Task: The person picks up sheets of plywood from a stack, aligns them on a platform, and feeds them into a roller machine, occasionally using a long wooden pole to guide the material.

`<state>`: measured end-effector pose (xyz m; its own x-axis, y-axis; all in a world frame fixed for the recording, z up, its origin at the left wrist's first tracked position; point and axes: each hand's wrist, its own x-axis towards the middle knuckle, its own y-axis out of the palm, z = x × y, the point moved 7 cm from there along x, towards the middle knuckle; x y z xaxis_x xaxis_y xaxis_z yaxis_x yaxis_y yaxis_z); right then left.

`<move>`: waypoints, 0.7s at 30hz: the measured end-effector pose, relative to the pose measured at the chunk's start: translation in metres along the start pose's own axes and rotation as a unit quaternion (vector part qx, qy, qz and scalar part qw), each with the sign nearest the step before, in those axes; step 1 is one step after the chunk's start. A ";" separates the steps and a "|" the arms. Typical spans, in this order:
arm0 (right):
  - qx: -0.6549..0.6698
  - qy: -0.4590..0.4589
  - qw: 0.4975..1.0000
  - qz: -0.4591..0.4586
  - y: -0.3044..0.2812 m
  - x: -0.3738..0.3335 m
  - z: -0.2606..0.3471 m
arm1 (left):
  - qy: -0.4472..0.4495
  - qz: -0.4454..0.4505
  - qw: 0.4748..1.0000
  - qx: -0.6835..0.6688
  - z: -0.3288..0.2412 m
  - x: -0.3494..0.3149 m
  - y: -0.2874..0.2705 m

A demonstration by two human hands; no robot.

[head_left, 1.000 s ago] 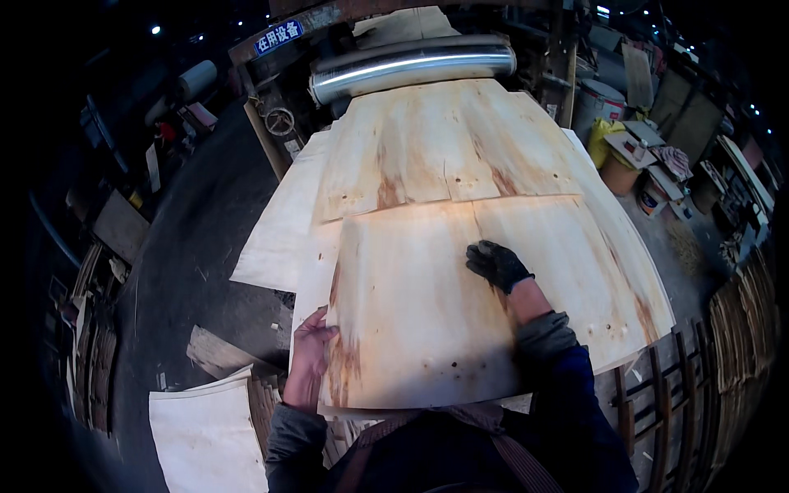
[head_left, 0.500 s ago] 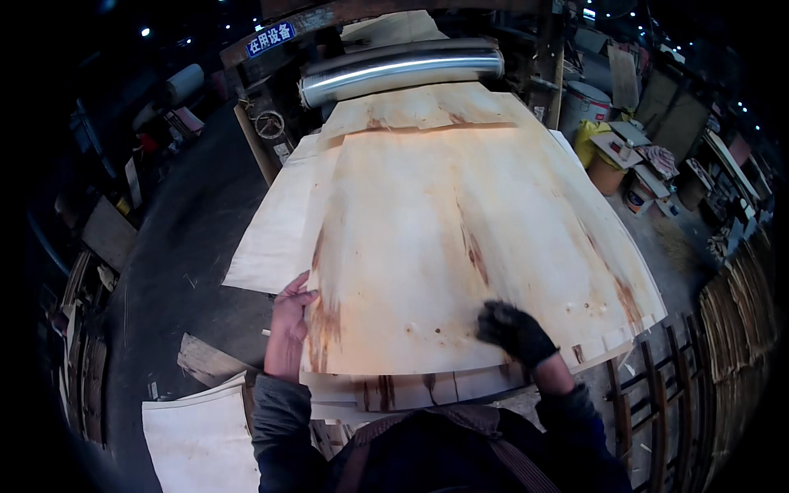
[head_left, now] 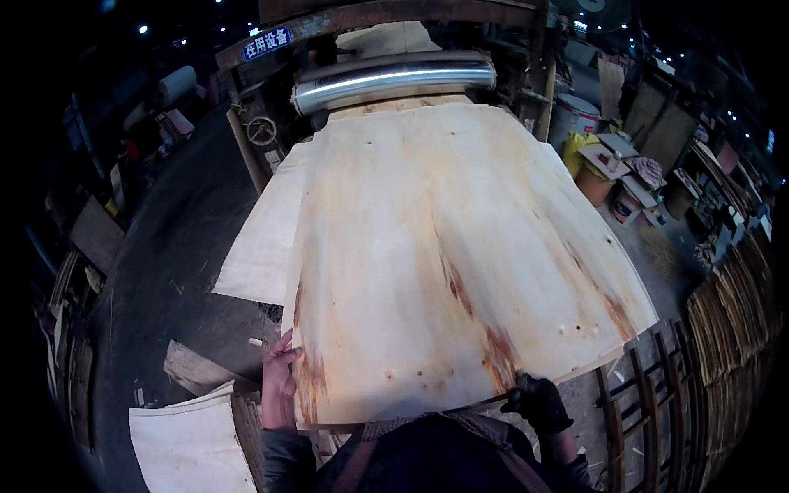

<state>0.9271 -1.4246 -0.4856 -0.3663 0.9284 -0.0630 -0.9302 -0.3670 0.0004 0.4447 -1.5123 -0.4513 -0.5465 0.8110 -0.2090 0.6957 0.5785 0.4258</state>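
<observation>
A broad, pale wood veneer sheet (head_left: 378,246) with brown streaks and small knots lies before me, its near edge close to my body. My bare left hand (head_left: 280,382) pinches its left edge near the front corner. At the near edge, right of the middle, my right hand (head_left: 539,404) in a dark glove has its fingers closed on the rim; some of the fingers are hidden. Another pale veneer sheet (head_left: 255,238) sticks out from under the left side.
Beyond the sheet runs a shiny metal roller (head_left: 394,82) in a machine frame, with a handwheel (head_left: 261,131) at its left. A stack of veneer (head_left: 185,440) is at lower left. A dark rack (head_left: 645,403) stands at right; buckets (head_left: 629,201) are farther back.
The top sheet's near part has come closer to me. My right hand has gone from lying over the surface to gripping the near edge. My left hand has moved nearer along with the left edge.
</observation>
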 end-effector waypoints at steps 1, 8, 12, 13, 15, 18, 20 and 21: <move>-0.011 0.009 1.000 0.015 -0.001 0.007 0.003 | -0.008 0.013 1.000 0.013 0.002 0.009 0.000; 0.392 0.167 0.905 0.026 0.017 0.135 0.030 | 0.066 -0.026 0.979 0.192 -0.015 0.051 0.011; 0.358 0.170 0.917 0.054 0.025 0.242 0.048 | 0.209 -0.073 0.866 0.447 0.007 0.037 -0.011; 0.357 0.157 0.919 0.053 0.029 0.266 0.052 | 0.185 -0.114 0.852 0.476 0.023 0.025 -0.005; 0.371 0.122 0.917 0.084 0.039 0.319 0.056 | 0.202 -0.059 0.885 0.414 0.043 -0.005 0.041; 0.393 0.075 0.909 0.116 0.050 0.395 0.054 | 0.220 -0.042 0.694 0.684 0.068 -0.011 0.064; 0.474 0.028 0.868 0.146 0.065 0.432 0.050 | 0.210 -0.042 0.721 0.659 0.073 -0.008 0.060; 0.473 0.027 0.872 0.122 0.075 0.437 0.047 | 0.204 -0.045 0.734 0.647 0.073 -0.009 0.057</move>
<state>0.6963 -1.0434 -0.4659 -0.5783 0.8158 0.0079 -0.4366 -0.3176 0.8418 0.5230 -1.4805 -0.4895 -0.5271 0.8238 0.2086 0.3647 0.4410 -0.8201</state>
